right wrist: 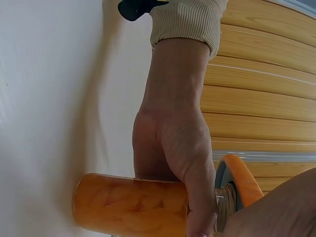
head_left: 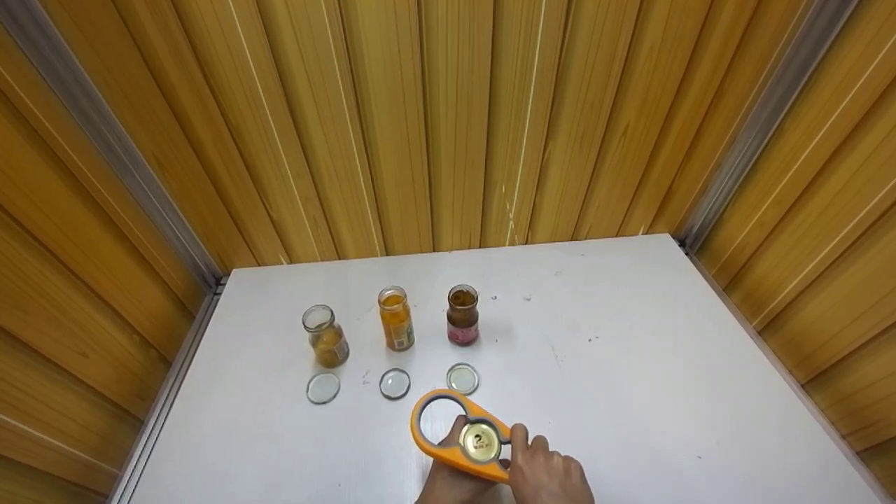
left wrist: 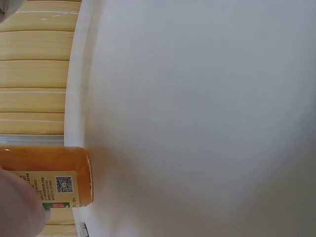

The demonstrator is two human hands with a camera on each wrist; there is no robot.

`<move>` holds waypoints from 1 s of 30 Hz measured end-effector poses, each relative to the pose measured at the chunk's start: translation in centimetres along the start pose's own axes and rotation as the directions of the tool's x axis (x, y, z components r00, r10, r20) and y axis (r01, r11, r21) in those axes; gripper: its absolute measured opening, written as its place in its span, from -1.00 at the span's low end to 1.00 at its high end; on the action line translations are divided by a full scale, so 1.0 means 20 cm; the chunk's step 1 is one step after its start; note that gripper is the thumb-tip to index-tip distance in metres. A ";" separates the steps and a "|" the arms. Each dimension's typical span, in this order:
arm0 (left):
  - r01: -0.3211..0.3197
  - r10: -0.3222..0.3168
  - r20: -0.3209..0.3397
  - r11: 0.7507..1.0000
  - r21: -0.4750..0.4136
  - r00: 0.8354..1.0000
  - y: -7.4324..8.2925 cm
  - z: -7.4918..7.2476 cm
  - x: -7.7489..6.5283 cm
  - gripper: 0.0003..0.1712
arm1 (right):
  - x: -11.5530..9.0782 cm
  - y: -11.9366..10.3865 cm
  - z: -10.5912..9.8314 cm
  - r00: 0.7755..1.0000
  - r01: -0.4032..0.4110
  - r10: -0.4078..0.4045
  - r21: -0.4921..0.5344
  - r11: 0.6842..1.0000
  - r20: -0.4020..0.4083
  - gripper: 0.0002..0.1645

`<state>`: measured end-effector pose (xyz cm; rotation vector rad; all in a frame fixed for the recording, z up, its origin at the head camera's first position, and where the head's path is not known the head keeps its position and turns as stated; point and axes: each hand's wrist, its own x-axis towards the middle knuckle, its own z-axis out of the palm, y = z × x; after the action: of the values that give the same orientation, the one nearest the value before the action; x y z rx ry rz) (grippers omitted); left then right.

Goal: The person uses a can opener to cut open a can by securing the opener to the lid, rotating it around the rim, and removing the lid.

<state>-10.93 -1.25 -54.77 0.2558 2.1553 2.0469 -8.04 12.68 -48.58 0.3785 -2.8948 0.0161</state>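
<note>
My left hand [head_left: 451,483] grips a glass jar of orange fruit pieces [right wrist: 131,205] around its upper part; the jar stands upright, its base close to the table. A label with a square code [left wrist: 52,185] shows on its side in the left wrist view. Over the jar's gold lid [head_left: 481,441] sits an orange jar opener [head_left: 490,414] with grey lining, the lid inside its smaller opening. My right hand [head_left: 549,472] holds the opener's narrow end, fingers curled round it. The larger ring of the opener points to the far left.
Three lidless jars stand farther back: a yellowish one [head_left: 330,348], an orange one [head_left: 397,329] and a brown one with a pink label [head_left: 463,329]. In front of them lie three lids [head_left: 323,388], [head_left: 395,383], [head_left: 463,379]. Wood-patterned walls [head_left: 448,126] enclose the white table [head_left: 630,364].
</note>
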 end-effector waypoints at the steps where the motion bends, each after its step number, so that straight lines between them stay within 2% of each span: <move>1: 0.005 -0.005 0.008 1.000 -0.013 1.000 0.02 -0.01 0.00 -0.27 | 0.00 0.00 0.00 1.000 0.001 -0.001 0.004 1.000 0.003 -0.44; 5: -0.002 0.003 0.034 1.000 -0.021 0.999 0.09 -0.03 -0.02 -0.26 | 0.01 0.00 0.00 0.999 0.002 -0.003 0.042 0.999 0.040 -0.49; 9: -0.018 0.019 0.040 1.000 -0.025 0.999 0.10 -0.03 -0.02 -0.30 | 0.01 0.01 -0.01 0.998 0.020 -0.024 0.073 0.997 0.061 -0.54; 13: -0.029 0.030 0.029 0.999 -0.027 0.999 0.10 -0.03 -0.02 -0.31 | 0.00 0.02 0.00 0.998 0.065 -0.065 0.046 0.997 -0.003 -0.56; 16: -0.001 0.003 0.034 0.999 -0.036 0.999 0.10 -0.03 -0.02 -0.31 | 0.00 0.03 0.01 0.996 0.082 -0.081 0.020 0.996 -0.043 -0.59; 18: 0.025 -0.023 0.044 0.999 -0.044 0.999 0.09 -0.03 -0.02 -0.32 | -0.01 0.03 0.01 0.996 0.085 -0.084 0.020 0.996 -0.042 -0.59; 26: 0.072 -0.066 0.090 0.995 -0.072 0.994 0.09 -0.04 0.00 -0.28 | 0.00 0.04 -0.01 0.996 0.053 -0.059 0.087 0.995 0.073 -0.61; 30: 0.117 -0.112 0.092 0.992 -0.050 0.989 0.07 -0.03 0.01 -0.27 | 0.00 0.04 -0.01 0.995 0.052 -0.059 0.090 0.995 0.080 -0.58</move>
<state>-11.32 -1.80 -53.43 0.2068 2.0093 1.9889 -8.30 13.53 -48.37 0.4864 -2.9706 0.1212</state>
